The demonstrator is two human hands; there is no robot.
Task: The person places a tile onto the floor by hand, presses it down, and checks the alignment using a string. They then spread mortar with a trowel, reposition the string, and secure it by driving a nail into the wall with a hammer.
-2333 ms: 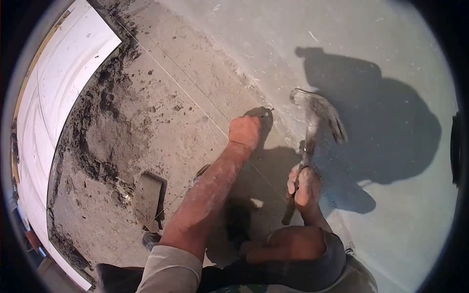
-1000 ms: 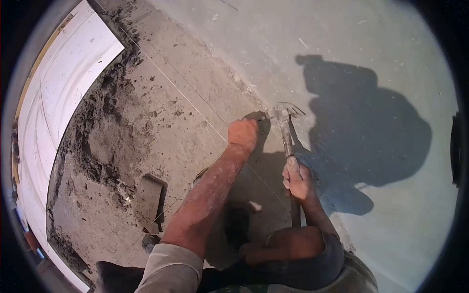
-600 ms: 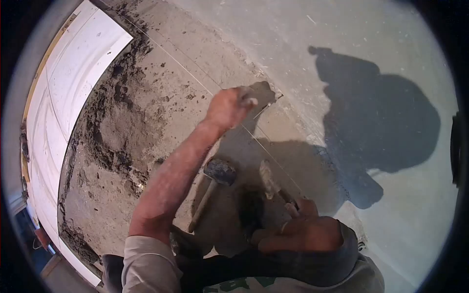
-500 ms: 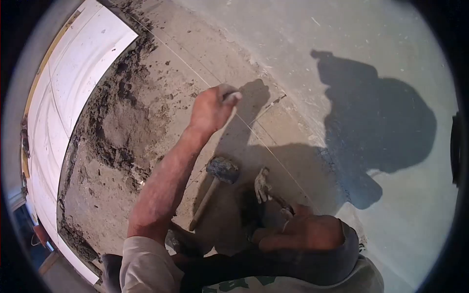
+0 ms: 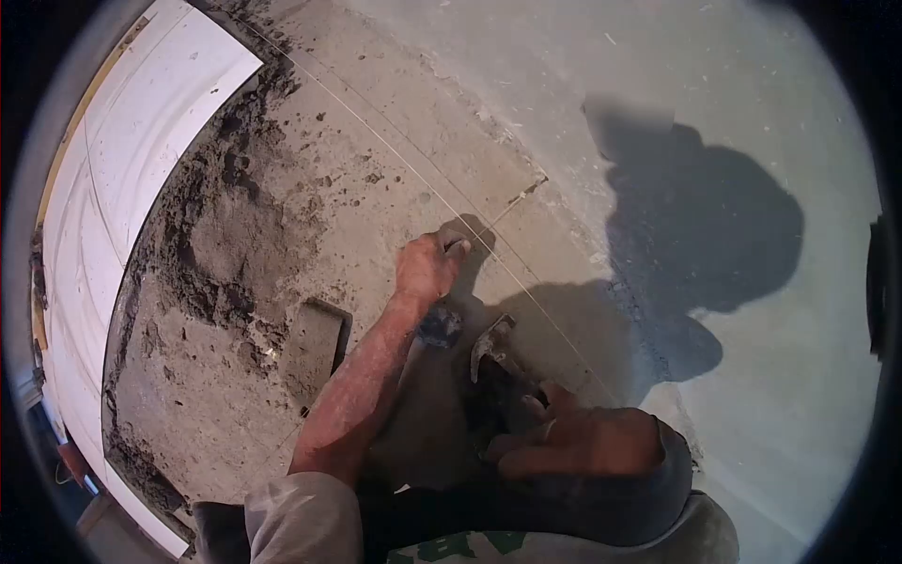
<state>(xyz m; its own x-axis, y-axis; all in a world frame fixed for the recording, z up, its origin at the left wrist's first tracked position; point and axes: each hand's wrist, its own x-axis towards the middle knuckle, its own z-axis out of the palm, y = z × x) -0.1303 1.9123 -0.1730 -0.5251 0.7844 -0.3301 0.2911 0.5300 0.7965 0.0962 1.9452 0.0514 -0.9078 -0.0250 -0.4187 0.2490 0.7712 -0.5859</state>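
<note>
My left hand (image 5: 432,267) is closed low over the mortar-covered floor, just left of a taut string (image 5: 406,164). Its fingers are curled and the thumb is pressed against them; whatever they might hold is hidden. Below the wrist lies a mallet (image 5: 440,325) with a dark head, its handle mostly behind my forearm. My right hand (image 5: 556,414), in shadow close to my body, is wrapped around the handle of a hammer (image 5: 490,346). The hammer's pale, dirty, curved head points up and left, a short way from the mallet head.
Left of my forearm, a flat rectangular block (image 5: 318,346) lies on the floor. Rough, crumbly mortar (image 5: 211,249) borders a large white panel (image 5: 169,99) along the left. To the right is a smooth, pale grey surface (image 5: 752,395) bearing my shadow.
My left hand has come down and toward me, away from the string. The flat block now shows beside my forearm, which covers the mallet handle. The hammer head has turned and shifted slightly left.
</note>
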